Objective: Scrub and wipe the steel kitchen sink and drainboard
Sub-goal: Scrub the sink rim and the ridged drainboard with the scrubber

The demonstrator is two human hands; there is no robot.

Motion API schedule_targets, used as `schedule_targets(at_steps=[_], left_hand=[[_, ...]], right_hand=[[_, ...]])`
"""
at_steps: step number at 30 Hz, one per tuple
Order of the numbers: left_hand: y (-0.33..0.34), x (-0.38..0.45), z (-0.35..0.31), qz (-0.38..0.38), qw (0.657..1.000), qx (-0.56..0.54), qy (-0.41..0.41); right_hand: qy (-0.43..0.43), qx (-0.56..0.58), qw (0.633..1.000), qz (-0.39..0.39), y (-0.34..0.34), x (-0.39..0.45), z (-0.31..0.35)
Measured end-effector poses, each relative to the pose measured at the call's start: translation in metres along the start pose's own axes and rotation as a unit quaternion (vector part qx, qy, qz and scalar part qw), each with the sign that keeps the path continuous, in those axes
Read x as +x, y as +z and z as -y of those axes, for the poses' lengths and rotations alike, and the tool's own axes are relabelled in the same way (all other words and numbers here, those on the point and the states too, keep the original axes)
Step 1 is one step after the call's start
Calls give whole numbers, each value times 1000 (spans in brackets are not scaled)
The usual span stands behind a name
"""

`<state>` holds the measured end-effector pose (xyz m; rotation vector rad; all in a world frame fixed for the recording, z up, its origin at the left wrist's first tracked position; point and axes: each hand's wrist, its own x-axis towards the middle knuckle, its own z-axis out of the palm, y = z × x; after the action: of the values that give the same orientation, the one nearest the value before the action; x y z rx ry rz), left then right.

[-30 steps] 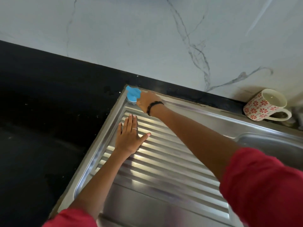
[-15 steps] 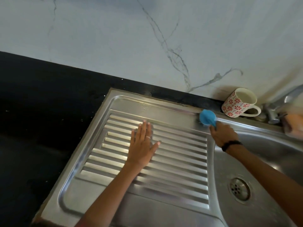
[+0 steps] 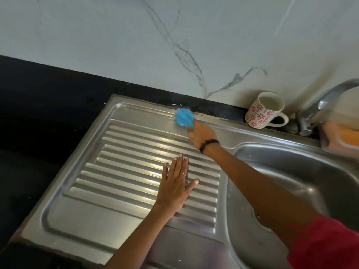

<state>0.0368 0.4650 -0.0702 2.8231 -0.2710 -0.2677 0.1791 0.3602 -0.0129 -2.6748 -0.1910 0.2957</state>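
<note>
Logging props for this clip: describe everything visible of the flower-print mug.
The mug is white, ceramic by its look, printed with rows of red flowers, with a plain white loop handle pointing right. It stands at the back rim of the sink, close to the marbled wall, tilted in this wide-angle view. Its pale inside may hold liquid; I cannot tell. Neither hand touches it; the tap stands to its right.

black counter (image 3: pixel 48 117), steel sink (image 3: pixel 303 183), mug (image 3: pixel 262 110)

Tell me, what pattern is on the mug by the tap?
Red flower-like motifs on white, on the mug; the head view shows it.
</note>
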Motion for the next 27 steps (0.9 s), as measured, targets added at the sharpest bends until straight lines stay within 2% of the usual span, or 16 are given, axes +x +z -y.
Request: schedule_targets(at_steps=[5, 9, 11, 16, 19, 22, 27], left_hand=[[6, 4, -24, 13, 1000, 0, 12], [7, 5, -44, 5, 1000, 2, 3], [4, 4, -54, -5, 1000, 18, -2], [1, 0, -69, 11, 999, 29, -21], [3, 0, -74, 3, 998, 50, -24], [6, -1, -79, 6, 998, 59, -14], [6, 2, -95, -2, 999, 42, -6]], right_hand=[[131, -59, 987, -67, -39, -60, -110], [182, -70, 978, -81, -43, -80, -120], [167, -58, 982, -65, -33, -71, -102], [18, -55, 998, -20, -11, -34, -51], [-17, -59, 998, -6, -18, -31, -51], [12, -45, 999, -18, -30, -52, -98], [140, -26, 988, -52, -63, -100, -190]])
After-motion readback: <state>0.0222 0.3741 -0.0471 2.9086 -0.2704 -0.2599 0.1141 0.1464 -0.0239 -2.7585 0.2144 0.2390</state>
